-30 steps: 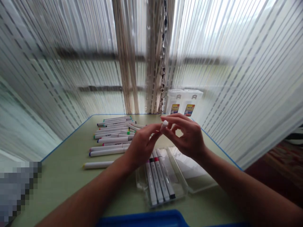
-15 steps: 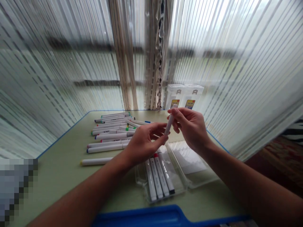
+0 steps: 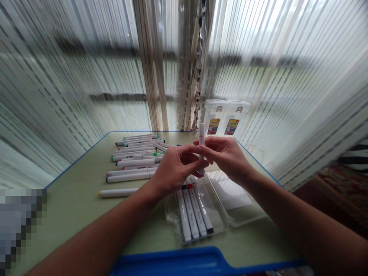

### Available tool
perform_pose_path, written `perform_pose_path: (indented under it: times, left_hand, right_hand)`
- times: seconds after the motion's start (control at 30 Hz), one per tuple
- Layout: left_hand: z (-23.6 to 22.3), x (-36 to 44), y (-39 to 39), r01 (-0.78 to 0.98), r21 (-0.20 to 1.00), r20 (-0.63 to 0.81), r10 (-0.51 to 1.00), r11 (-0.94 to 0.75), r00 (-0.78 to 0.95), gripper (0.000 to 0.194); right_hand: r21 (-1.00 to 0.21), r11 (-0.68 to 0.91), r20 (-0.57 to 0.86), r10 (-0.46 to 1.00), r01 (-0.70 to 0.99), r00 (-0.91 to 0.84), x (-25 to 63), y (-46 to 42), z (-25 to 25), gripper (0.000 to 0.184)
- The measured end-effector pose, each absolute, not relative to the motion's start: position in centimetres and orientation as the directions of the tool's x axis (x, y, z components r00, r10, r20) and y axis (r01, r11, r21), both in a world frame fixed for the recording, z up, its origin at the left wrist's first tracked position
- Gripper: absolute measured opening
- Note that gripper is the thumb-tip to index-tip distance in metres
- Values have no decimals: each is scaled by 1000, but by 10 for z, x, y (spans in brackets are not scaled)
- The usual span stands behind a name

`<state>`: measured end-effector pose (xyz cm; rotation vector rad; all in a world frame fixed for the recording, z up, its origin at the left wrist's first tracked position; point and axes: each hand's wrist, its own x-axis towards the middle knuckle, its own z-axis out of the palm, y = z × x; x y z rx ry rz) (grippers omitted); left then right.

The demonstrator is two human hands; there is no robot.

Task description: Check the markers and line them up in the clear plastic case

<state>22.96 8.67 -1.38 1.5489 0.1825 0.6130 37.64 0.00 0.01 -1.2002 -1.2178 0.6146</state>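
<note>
A white marker (image 3: 201, 132) stands nearly upright between my two hands. My left hand (image 3: 179, 165) pinches its lower part, and my right hand (image 3: 225, 155) grips it around the middle with thumb and fingers. Below them lies an open clear plastic case (image 3: 215, 224), with several white markers (image 3: 194, 214) side by side in its left part; dark and red cap ends show. To the left, several more white markers (image 3: 130, 176) with coloured ends lie in a loose row, some partly hidden behind my left hand and forearm.
Two clear boxes with yellow labels (image 3: 227, 115) stand at the table's back right. The case's lid (image 3: 244, 214) lies opened to the right with white paper in it. A blue tray edge (image 3: 172, 262) runs along the front. Striped curtains (image 3: 86, 76) hang behind the pale green table (image 3: 77, 214).
The marker has turned from slanted to nearly upright. My right hand has slid down along it, closer to my left hand, and the marker's top now stands free above the fingers.
</note>
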Motion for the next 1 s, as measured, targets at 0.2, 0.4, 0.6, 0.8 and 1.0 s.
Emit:
perform_pose_path:
  times: [0.2,0.4,0.6,0.8,1.0]
  left_hand:
    - [-10,229,86,-297,953,215,576,50,789,51]
    - [-4,223,96,-206,971,236,665,-125,709,43]
    - [0,223,99,-288,936,347,655,-200,671,30]
    - [2,228,107,-496,868,276,820,11,502,25]
    - [-1,222,106,-383,830,550,713,-406,435,29]
  right_hand:
    - [-937,265,310,932,230,189,378,1,0,34]
    - [-878,332,392,912,346,120,377,5,-8,34]
    - [-895,286,307,952,341,9,371,1,-11,33]
    - [-910,283,299,954,302,5,373,-1,-6,36]
    - [-872,292,301,953,392,-41,375,1,-13,25]
